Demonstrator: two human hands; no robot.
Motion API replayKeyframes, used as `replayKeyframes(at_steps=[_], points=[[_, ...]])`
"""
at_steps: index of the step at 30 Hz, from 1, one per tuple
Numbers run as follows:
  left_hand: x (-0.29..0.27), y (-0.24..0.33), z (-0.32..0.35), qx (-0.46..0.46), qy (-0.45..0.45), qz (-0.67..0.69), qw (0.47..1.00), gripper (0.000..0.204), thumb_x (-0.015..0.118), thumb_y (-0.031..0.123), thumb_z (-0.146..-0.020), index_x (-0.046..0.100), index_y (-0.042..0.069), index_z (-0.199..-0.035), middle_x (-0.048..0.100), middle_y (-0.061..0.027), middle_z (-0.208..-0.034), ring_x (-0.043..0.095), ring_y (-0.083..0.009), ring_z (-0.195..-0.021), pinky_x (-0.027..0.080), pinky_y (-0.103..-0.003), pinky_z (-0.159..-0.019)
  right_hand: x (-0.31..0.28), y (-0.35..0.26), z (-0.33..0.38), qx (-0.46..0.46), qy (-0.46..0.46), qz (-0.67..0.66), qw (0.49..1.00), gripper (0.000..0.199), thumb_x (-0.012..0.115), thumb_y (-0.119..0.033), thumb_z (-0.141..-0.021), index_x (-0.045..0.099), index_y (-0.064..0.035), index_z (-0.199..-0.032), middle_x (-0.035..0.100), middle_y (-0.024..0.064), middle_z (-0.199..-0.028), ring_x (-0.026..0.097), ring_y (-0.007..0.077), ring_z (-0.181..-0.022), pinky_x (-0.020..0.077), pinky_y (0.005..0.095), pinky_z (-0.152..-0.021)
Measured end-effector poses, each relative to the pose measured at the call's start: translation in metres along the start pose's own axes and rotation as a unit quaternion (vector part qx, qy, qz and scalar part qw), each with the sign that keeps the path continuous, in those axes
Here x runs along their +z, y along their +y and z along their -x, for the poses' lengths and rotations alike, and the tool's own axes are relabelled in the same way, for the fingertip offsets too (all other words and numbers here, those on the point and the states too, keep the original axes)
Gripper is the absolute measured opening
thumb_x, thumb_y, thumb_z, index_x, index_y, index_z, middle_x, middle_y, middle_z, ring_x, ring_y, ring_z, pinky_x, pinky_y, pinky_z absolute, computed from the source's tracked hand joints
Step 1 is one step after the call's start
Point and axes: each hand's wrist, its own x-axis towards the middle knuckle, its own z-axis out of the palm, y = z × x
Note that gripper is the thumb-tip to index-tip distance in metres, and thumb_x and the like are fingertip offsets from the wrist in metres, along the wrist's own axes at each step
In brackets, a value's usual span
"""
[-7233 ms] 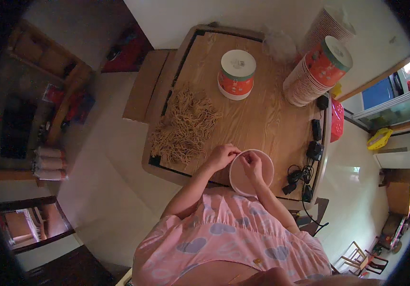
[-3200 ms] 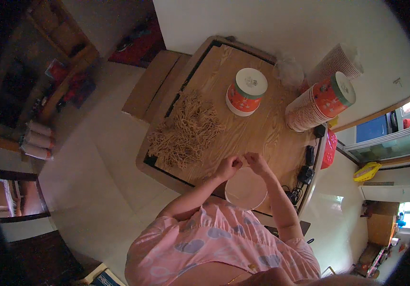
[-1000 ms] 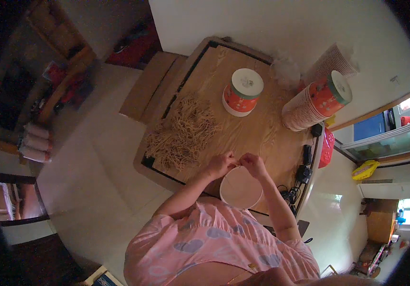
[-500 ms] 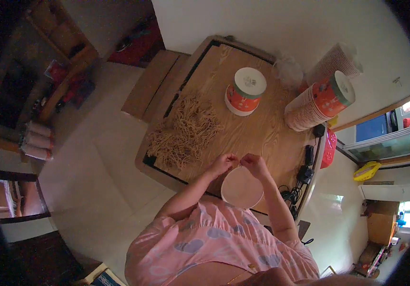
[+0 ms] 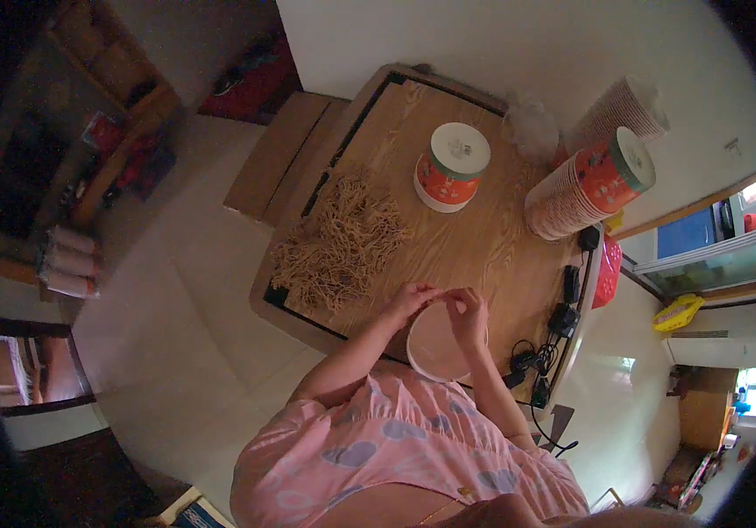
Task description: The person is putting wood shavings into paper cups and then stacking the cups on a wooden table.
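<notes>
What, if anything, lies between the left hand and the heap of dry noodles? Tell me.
Nothing visible does. The left hand is at the rim of the white bowl, and only bare wooden tabletop separates it from the noodle heap to its left.

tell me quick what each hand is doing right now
Left hand: at the far rim of the white bowl, fingers curled; whether it grips anything cannot be told.
Right hand: over the bowl, fingertips pinched; contents cannot be told.

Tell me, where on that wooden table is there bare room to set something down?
Bare wood lies between the noodle pile, the upturned cup and the hands. The right edge is crowded with stacked cups and chargers.
</notes>
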Motion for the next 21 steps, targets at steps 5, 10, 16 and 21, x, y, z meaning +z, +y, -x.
replayKeyframes(at_steps=[5, 10, 16, 21], points=[[-0.001, -0.007, -0.003, -0.002, -0.028, 0.096, 0.995, 0.016, 0.06, 0.02, -0.076, 0.061, 0.008, -0.087, 0.06, -0.0011, -0.081, 0.057, -0.0116, -0.074, 0.045, -0.024, -0.064, 0.006, -0.001, 0.01, -0.047, 0.059, 0.083, 0.994, 0.005, 0.059, -0.005, -0.07, 0.059, -0.0073, -0.074, 0.058, 0.0066, -0.078, 0.053, 0.0248, -0.079, 0.0394, 0.0347, -0.074], [-0.001, -0.004, -0.002, -0.015, -0.038, 0.097, 0.994, 0.015, 0.06, 0.018, -0.076, 0.061, 0.008, -0.088, 0.061, -0.0016, -0.082, 0.057, -0.0118, -0.073, 0.045, -0.023, -0.065, 0.009, -0.004, 0.012, -0.065, 0.087, 0.111, 0.988, 0.008, 0.062, -0.007, -0.068, 0.059, -0.0102, -0.074, 0.057, 0.0041, -0.081, 0.051, 0.0224, -0.083, 0.0351, 0.0352, -0.08], [0.0, -0.009, -0.005, -0.005, -0.034, 0.104, 0.994, 0.015, 0.059, 0.018, -0.077, 0.062, 0.007, -0.087, 0.061, -0.0016, -0.081, 0.057, -0.0114, -0.073, 0.045, -0.023, -0.065, 0.01, -0.004, 0.012, -0.091, 0.116, 0.124, 0.981, 0.008, 0.063, -0.007, -0.068, 0.058, -0.0097, -0.074, 0.057, 0.0034, -0.081, 0.051, 0.0221, -0.081, 0.0342, 0.0356, -0.082], [0.0, -0.012, -0.009, -0.004, -0.013, 0.117, 0.993, 0.009, 0.059, 0.017, -0.078, 0.06, 0.007, -0.08, 0.06, -0.0015, -0.073, 0.056, -0.0105, -0.065, 0.045, -0.023, -0.058, 0.01, -0.007, 0.012, -0.104, 0.111, 0.136, 0.979, 0.008, 0.063, -0.007, -0.068, 0.059, -0.0084, -0.075, 0.057, 0.0044, -0.082, 0.051, 0.0231, -0.08, 0.0352, 0.0365, -0.08]])
